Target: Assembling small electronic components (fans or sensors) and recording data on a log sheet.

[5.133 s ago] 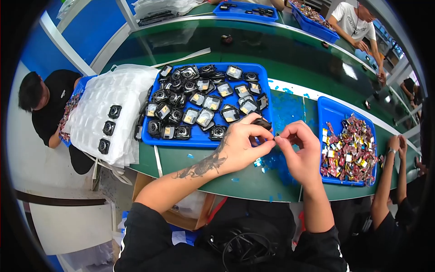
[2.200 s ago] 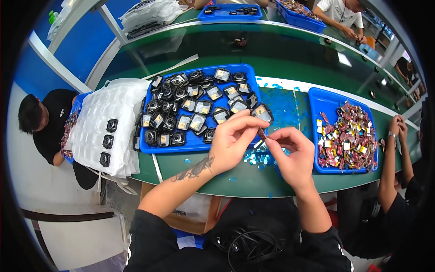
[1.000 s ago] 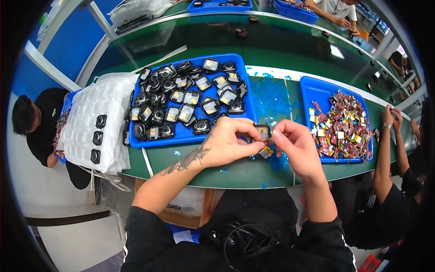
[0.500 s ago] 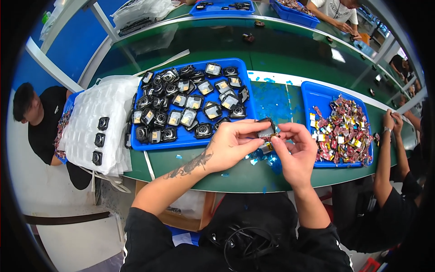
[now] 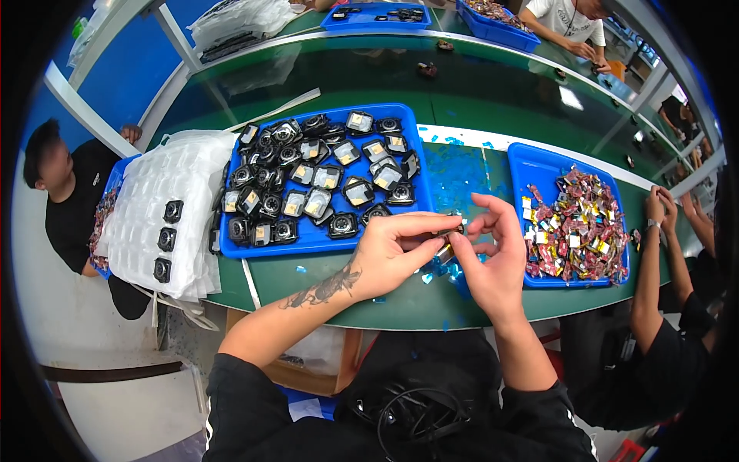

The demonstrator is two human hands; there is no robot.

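Observation:
My left hand (image 5: 394, 245) is closed, thumb and fingers pinching a small black watch case (image 5: 449, 233) by its edge over the table. Only a dark edge of the case shows; the fingers cover the rest. On its other side, my right hand (image 5: 496, 266) presses its thumb against the case, with curled fingers behind and the index finger raised. Whatever small part lies under the right thumb is hidden. Left of the hands, a blue tray (image 5: 308, 249) holds many similar black watch cases, some showing pale rectangular insides, others round backs.
To the right, a blue tray (image 5: 517, 165) carries a heap of small battery-like parts with reddish film. Blue film scraps (image 5: 462, 165) litter the green table. White moulded trays (image 5: 138, 208) are stacked left, bearing a few cases. Co-workers sit at left, right and across the conveyor belt (image 5: 369, 85).
The watch case has tilted, so its pale inside face no longer shows. My right hand's index finger has lifted, and its thumb has moved closer to the left fingers.

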